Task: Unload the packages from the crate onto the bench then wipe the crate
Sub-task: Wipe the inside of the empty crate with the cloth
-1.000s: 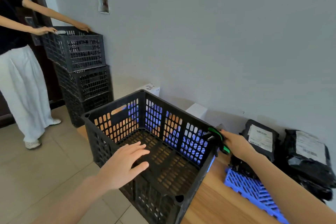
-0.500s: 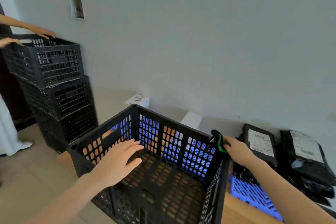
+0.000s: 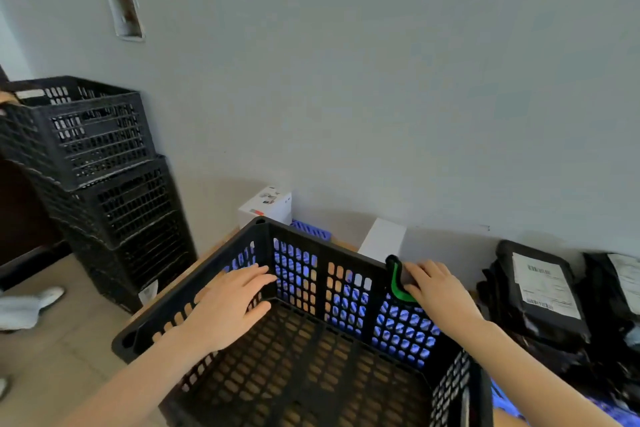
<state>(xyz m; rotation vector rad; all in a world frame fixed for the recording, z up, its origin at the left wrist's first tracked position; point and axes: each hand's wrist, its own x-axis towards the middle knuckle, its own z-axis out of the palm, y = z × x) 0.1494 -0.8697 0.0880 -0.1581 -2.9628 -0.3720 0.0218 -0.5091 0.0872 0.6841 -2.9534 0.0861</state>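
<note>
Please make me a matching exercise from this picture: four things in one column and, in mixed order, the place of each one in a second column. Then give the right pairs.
Things
1. cloth
2. packages
3. stack of crates
4. left hand

Places
A. on the floor at the left, by the wall
B. to the right of the crate
C. on the crate's far rim, held by the right hand
D. inside the crate, at its far left corner

Pairs: 1-C, 2-B, 3-A, 4-D
</note>
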